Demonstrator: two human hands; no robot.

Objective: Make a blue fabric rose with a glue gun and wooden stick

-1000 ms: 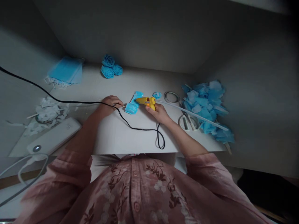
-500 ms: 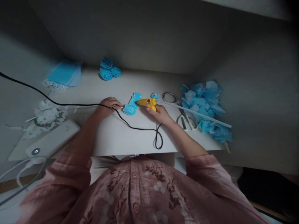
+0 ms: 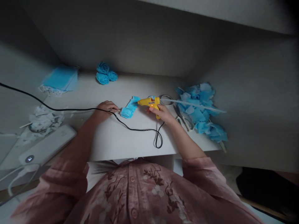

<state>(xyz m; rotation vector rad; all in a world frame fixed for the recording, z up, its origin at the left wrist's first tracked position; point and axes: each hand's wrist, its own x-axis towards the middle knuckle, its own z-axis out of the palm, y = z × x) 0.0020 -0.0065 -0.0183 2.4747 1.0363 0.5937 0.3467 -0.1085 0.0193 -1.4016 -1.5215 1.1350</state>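
Note:
My right hand [image 3: 163,114] is closed round the grip of a yellow glue gun [image 3: 148,101], whose nozzle points left at a piece of blue fabric [image 3: 129,108] lying on the white table [image 3: 116,137]. A long clear glue stick [image 3: 198,106] juts out of the gun's back to the right. My left hand [image 3: 105,108] pinches a thin stick [image 3: 118,109] that runs into the blue fabric's left end. The gun's black cord [image 3: 137,129] loops across the table and passes under my left hand.
Three blue fabric roses [image 3: 105,74] sit at the back. A stack of blue face masks [image 3: 59,79] lies far left, white scraps [image 3: 42,119] and a white device [image 3: 43,147] nearer. A pile of blue fabric pieces [image 3: 201,109], white scissors [image 3: 184,119] and a tape ring [image 3: 165,99] lie right.
My right hand has lifted and turned the glue gun a little, bringing the nozzle onto the upper end of the blue fabric. The left hand keeps its pinch on the stick.

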